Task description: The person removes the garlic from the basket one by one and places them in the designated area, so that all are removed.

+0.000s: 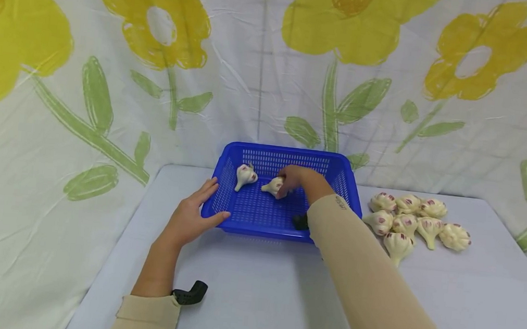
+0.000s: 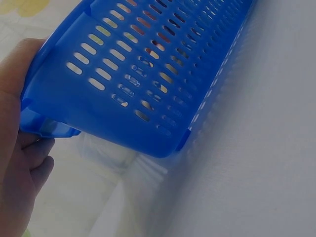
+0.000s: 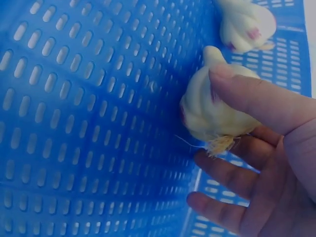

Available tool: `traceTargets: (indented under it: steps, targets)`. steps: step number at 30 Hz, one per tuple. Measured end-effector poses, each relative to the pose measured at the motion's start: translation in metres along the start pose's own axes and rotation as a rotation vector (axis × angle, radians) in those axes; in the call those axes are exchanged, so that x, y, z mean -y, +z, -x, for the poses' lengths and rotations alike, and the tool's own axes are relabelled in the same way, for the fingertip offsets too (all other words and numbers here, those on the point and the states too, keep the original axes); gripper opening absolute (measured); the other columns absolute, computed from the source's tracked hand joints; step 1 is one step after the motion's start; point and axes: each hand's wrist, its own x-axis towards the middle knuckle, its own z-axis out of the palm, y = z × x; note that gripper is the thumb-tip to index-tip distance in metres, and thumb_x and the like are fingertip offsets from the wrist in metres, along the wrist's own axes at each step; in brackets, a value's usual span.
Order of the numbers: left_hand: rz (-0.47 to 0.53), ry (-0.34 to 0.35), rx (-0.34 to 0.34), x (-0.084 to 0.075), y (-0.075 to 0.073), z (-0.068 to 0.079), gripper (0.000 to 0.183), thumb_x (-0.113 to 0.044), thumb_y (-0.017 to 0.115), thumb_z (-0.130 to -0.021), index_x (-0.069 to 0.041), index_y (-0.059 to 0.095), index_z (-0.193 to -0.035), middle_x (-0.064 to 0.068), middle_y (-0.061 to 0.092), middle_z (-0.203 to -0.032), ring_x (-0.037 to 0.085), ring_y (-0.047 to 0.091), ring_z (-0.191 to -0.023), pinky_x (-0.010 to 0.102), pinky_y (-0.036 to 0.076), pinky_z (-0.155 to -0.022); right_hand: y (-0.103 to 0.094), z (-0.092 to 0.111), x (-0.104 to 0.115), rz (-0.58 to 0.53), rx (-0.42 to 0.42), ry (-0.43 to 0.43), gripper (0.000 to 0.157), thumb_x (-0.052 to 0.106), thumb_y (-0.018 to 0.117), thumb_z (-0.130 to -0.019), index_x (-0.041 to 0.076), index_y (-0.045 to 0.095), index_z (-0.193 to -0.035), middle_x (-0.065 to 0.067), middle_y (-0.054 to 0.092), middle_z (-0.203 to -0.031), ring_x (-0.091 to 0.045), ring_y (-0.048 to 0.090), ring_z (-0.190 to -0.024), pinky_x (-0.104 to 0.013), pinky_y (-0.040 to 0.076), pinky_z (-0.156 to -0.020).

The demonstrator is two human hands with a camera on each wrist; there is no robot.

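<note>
A blue perforated plastic basket (image 1: 257, 233) stands on the white-covered table. At its left front corner my left hand (image 1: 191, 214) grips the rim, thumb along the front and fingers along the left side; the left wrist view shows the fingers (image 2: 42, 153) bent beneath the rim. Inside the basket, my right hand (image 1: 294, 179) holds a garlic bulb (image 3: 212, 108) close over the floor, thumb across its top and fingers beneath. Its stem points left in the head view, and its roots show in the right wrist view. Another garlic bulb (image 1: 246, 175) lies in the basket's left part.
Several garlic bulbs (image 1: 405, 225) lie grouped on the table (image 1: 251, 299), right of the basket. A white cloth with yellow flowers (image 1: 233, 78) hangs behind the table. A black wrist mount (image 1: 191, 293) sticks out from the left sleeve.
</note>
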Motion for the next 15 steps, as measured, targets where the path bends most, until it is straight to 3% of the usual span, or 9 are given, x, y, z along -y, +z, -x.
traceTargets:
  steps: [8, 15]
  targets:
    - [0.002, 0.008, -0.001, 0.000, 0.000, 0.000, 0.093, -0.065, 0.066, -0.083, -0.018, 0.032, -0.155, -0.003, 0.023, -0.163, 0.028, 0.024, -0.150, 0.054, 0.029, -0.117, 0.003, 0.002, -0.009, -0.075, -0.045, -0.015, 0.056, 0.029, 0.080, -0.082, 0.004, 0.060, -0.129, -0.012, 0.064, -0.115, -0.024, 0.062, -0.099, -0.037, 0.053, -0.088]
    - [0.009, 0.012, -0.003, -0.001, -0.002, 0.001, 0.091, -0.063, 0.068, -0.083, -0.018, 0.033, -0.155, -0.003, 0.024, -0.163, 0.027, 0.024, -0.150, 0.054, 0.029, -0.117, -0.001, 0.003, -0.017, -0.107, -0.130, -0.068, 0.057, 0.030, 0.081, -0.078, 0.005, 0.063, -0.127, -0.011, 0.065, -0.114, -0.024, 0.060, -0.097, -0.037, 0.052, -0.087]
